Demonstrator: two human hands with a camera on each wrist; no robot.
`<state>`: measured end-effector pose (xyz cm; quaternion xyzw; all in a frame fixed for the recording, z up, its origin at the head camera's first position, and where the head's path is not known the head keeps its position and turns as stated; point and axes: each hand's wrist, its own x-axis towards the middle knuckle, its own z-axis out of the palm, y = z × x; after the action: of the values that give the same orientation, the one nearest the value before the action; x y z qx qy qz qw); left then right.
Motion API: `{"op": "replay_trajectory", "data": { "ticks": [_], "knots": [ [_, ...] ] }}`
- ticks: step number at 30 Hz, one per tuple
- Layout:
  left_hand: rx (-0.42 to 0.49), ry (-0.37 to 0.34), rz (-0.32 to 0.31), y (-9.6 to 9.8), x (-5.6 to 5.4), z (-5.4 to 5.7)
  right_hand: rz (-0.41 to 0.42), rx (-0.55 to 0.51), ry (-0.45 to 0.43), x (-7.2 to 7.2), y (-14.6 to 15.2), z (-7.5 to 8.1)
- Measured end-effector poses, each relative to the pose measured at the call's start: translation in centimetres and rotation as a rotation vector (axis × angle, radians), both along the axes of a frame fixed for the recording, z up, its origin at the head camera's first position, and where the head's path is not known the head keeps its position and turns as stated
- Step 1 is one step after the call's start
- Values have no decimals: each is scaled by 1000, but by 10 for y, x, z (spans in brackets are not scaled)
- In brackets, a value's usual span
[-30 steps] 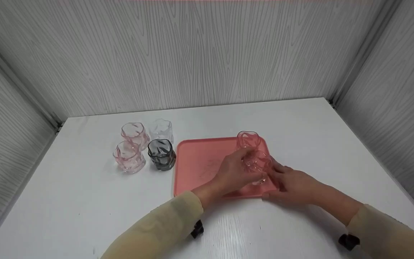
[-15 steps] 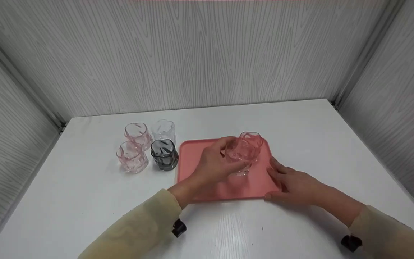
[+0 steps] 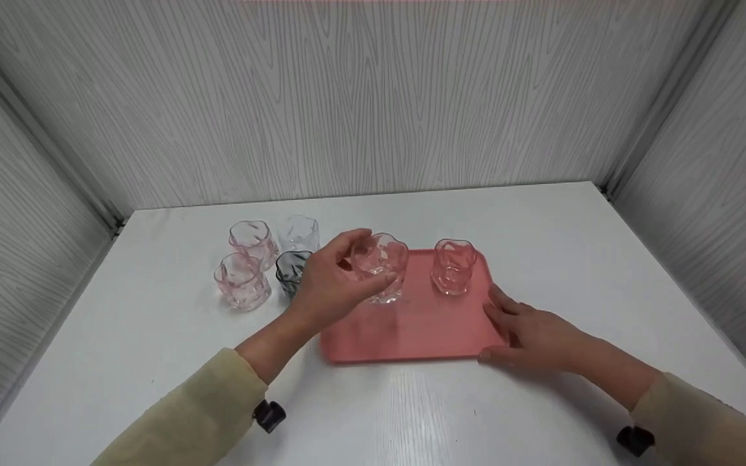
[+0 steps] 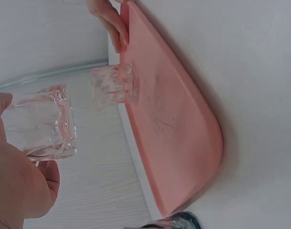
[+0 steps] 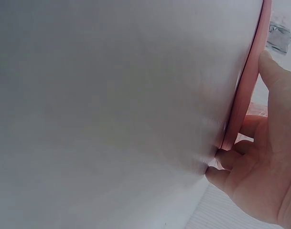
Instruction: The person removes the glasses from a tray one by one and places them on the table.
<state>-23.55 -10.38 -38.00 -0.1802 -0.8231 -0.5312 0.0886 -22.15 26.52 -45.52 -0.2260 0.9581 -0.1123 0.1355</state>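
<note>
My left hand (image 3: 331, 278) holds a wavy-sided drinking glass (image 3: 381, 255) between thumb and fingers. This glass is upright and raised above the left part of a pink tray (image 3: 425, 333); it looks clear with pink tints. In the left wrist view, the held glass (image 4: 37, 124) hangs apart from the tray (image 4: 178, 129). Another glass (image 3: 454, 266) stands on the tray's back right part. My right hand (image 3: 538, 336) holds the tray's near right corner, the thumb along the front edge and the fingers at the right side, as the right wrist view shows.
Left of the tray stand two pinkish glasses (image 3: 241, 283), a clear glass (image 3: 298, 232) and a smoky grey glass (image 3: 289, 266), partly hidden by my left hand. All are on a white table (image 3: 153, 336) with grey wood-grain panels (image 3: 373, 97) behind and at the sides.
My left hand has lifted the glass from the tray's right side and carried it left and up. The other glass has come into full view. My right hand stays at the tray's corner.
</note>
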Motion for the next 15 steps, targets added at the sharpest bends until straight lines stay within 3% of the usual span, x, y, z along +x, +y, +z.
{"op": "replay_trajectory", "data": {
  "ticks": [15],
  "knots": [
    [-60, -55, 98, -62, 24, -11, 22, -20, 15, 2, 1, 2]
  ]
}}
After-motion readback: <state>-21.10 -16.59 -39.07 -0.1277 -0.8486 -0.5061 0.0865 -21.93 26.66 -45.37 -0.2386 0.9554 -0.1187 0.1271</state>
